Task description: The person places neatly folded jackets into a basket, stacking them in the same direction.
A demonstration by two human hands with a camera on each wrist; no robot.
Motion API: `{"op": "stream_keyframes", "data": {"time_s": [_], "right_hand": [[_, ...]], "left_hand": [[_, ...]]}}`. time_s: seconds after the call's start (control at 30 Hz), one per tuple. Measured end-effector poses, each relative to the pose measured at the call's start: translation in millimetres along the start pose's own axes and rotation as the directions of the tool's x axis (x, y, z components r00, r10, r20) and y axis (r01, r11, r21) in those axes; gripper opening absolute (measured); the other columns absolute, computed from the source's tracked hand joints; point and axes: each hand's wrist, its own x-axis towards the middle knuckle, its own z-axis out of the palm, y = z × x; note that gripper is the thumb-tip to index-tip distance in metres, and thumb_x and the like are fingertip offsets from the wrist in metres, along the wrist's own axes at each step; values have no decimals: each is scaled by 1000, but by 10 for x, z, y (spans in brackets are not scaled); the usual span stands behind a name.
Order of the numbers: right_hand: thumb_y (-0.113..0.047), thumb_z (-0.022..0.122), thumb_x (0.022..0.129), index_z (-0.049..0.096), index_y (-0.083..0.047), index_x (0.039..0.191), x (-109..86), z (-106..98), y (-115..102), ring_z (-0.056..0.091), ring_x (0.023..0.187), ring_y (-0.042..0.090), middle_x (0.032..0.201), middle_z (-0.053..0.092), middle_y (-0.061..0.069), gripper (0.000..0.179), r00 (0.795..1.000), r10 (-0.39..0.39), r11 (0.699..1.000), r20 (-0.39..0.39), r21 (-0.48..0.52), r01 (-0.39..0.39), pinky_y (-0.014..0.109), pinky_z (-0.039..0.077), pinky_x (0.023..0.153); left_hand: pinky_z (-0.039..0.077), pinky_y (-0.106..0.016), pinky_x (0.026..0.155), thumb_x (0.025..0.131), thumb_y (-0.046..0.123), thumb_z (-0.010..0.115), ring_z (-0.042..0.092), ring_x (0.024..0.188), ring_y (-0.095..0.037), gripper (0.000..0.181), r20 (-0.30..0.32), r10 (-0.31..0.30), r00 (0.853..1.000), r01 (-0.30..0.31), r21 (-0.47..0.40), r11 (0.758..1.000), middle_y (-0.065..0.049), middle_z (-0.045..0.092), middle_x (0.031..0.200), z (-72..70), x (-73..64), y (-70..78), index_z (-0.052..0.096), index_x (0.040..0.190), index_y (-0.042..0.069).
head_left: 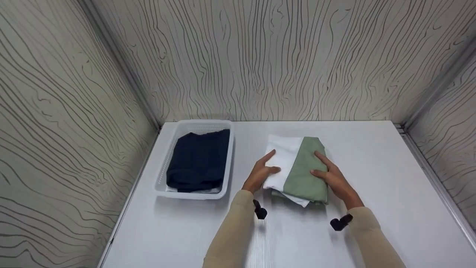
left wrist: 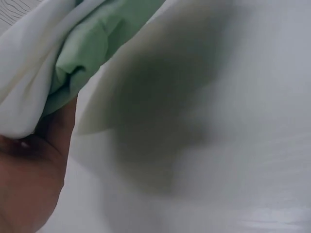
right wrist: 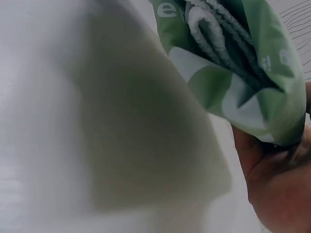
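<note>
A folded green-and-white garment (head_left: 305, 171) is held by its two sides above the white table, its shadow falling on the surface beneath. My left hand (head_left: 258, 175) grips the white side, thumb and a finger on top and other fingers hidden. On the green side my right hand (head_left: 336, 182) grips the edge in the same way. The right wrist view shows the garment's layered edge (right wrist: 277, 116), with white lettering on green cloth and a gathered white band (right wrist: 209, 34) tucked inside. Green cloth (left wrist: 92, 48) and a white fold bulge over the left palm in the left wrist view.
A white plastic basket (head_left: 231, 160) stands to the left on the table (head_left: 372, 156), with folded dark navy clothing (head_left: 199, 160) inside and some white cloth under it. Wood-grain patterned panels (head_left: 245, 59) enclose the back and both sides.
</note>
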Motion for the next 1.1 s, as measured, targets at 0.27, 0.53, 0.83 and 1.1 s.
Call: {"op": "stream_keyframes", "data": {"time_s": [0.27, 0.53, 0.83, 1.1], "right_hand": [[-27, 68, 104, 15, -24, 173, 28, 18, -185, -4, 165, 47, 180, -4, 18, 87, 999, -50, 999, 3, -9, 50, 70, 8, 130], [-29, 68, 105, 14, -27, 173, 46, 56, -317, -2, 165, 48, 180, -4, 18, 87, 998, -63, 998, 13, -8, 63, 70, 11, 130], [-30, 69, 104, 17, -26, 173, 41, 115, -488, 2, 166, 46, 180, -1, 16, 87, 995, -96, 995, 25, 2, 96, 67, 14, 130], [-31, 69, 104, 17, -28, 173, 48, 177, -617, 7, 165, 47, 180, 0, 19, 86, 993, -111, 994, 39, 19, 111, 68, 20, 129]], "left_hand": [[23, -49, 133, 91, 10, 74, 25, 164, -27, 78, 7, 40, 999, -40, 11, 999, 1, 39, 172, -125, 14, 154, 46, 163, 26], [30, -47, 130, 92, 8, 74, 23, 165, -28, 79, 17, 44, 999, -44, -6, 999, 0, 36, 173, -231, -32, 312, 45, 164, 25], [56, -33, 101, 92, 8, 74, 37, 157, -28, 79, 17, 38, 999, -37, -35, 999, -3, 34, 174, -358, -85, 488, 47, 163, 30], [59, -30, 89, 92, 5, 74, 52, 144, -27, 78, 3, 49, 999, -49, -52, 997, -6, 35, 174, -460, -109, 603, 47, 162, 28]]}}
